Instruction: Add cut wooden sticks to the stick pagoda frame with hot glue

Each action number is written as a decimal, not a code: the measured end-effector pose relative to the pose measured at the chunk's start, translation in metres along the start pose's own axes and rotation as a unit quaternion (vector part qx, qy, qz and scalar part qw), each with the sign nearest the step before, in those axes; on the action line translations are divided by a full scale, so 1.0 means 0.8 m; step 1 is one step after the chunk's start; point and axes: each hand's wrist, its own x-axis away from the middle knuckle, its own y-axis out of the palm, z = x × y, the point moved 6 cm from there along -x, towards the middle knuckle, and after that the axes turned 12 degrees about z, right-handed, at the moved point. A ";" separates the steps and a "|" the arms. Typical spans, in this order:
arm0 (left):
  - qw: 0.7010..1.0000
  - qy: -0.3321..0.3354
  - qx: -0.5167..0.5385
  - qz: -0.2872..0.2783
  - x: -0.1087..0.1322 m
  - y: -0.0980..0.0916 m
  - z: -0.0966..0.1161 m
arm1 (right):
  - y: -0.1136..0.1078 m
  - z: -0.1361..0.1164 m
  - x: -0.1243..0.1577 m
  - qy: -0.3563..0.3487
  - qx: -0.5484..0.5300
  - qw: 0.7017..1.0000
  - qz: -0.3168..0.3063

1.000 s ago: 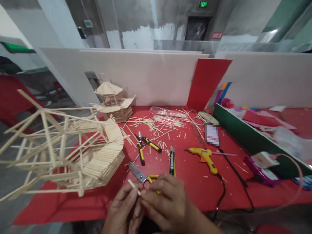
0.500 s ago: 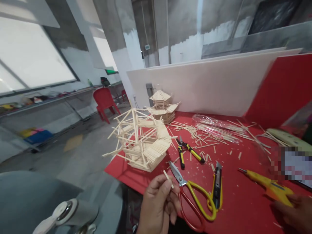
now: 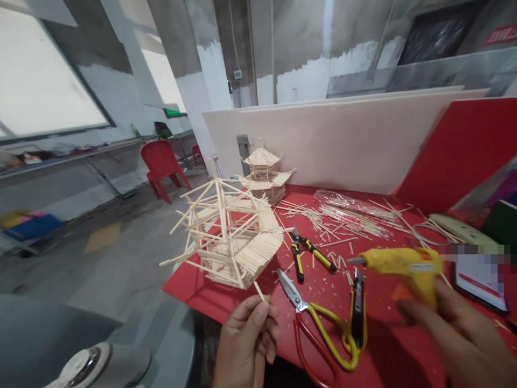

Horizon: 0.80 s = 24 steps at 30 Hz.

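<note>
Between thumb and fingers, my left hand (image 3: 248, 337) pinches a short wooden stick (image 3: 259, 291) just below the near edge of the stick pavilion model (image 3: 258, 250). That model has an open frame of thin sticks and a partly slatted lower roof. On the right, my right hand (image 3: 460, 328) is wrapped round the handle of a yellow glue gun (image 3: 407, 264), raised over the table with its nozzle pointing left. Scissors (image 3: 301, 307) with red and yellow handles lie between my hands, blades apart. A utility knife (image 3: 357, 312) is beside them.
Yellow-black cutters (image 3: 309, 250) lie behind the scissors on the red table (image 3: 388, 291). Loose sticks (image 3: 319, 218) and a plastic bag of sticks (image 3: 355, 213) are farther back. A finished-looking pagoda model (image 3: 264, 178) stands behind. A phone (image 3: 479, 285) rests at right, a bottle (image 3: 109, 364) lower left.
My right hand has lifted the glue gun off the table and brought it left. My left hand, with the stick, has shifted slightly left. The view has turned a little right.
</note>
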 end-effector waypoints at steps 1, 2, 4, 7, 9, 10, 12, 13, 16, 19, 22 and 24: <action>1.000 0.002 -0.001 0.002 0.000 -0.002 0.001 | 0.017 -0.033 -0.001 -0.029 -0.031 0.998 -0.036; 1.000 0.004 -0.002 0.004 0.000 -0.004 0.002 | 0.031 -0.067 -0.001 -0.076 -0.056 0.994 -0.053; 1.000 0.010 -0.003 0.004 0.000 -0.010 0.003 | 0.062 -0.129 0.003 -0.175 -0.043 0.978 -0.104; 1.000 0.016 0.003 0.002 -0.001 -0.018 0.005 | 0.079 -0.190 0.005 -0.295 0.052 0.954 0.019; 1.000 0.021 0.008 0.000 -0.004 -0.021 0.006 | 0.088 -0.211 0.008 -0.357 0.103 0.925 0.079; 1.000 0.024 0.010 0.001 -0.005 -0.022 0.006 | 0.093 -0.215 0.009 -0.377 0.120 0.914 0.089; 1.000 0.029 0.010 0.005 -0.010 -0.022 0.006 | 0.099 -0.215 0.009 -0.395 0.132 0.905 0.090; 0.999 0.031 0.008 0.008 -0.012 -0.022 0.006 | 0.100 -0.213 0.009 -0.395 0.127 0.906 0.086; 0.999 0.031 0.001 0.017 -0.018 -0.020 0.005 | 0.098 -0.208 0.007 -0.383 0.099 0.916 0.068; 0.999 0.027 -0.011 0.023 -0.020 -0.019 0.002 | 0.089 -0.194 -0.001 -0.339 0.094 0.935 0.050; 0.999 0.029 -0.035 0.012 -0.018 -0.014 -0.004 | 0.068 -0.144 -0.024 -0.210 0.144 0.966 0.049; 0.998 0.025 -0.064 -0.013 -0.014 -0.007 -0.012 | 0.051 -0.087 -0.038 -0.101 0.198 0.974 0.037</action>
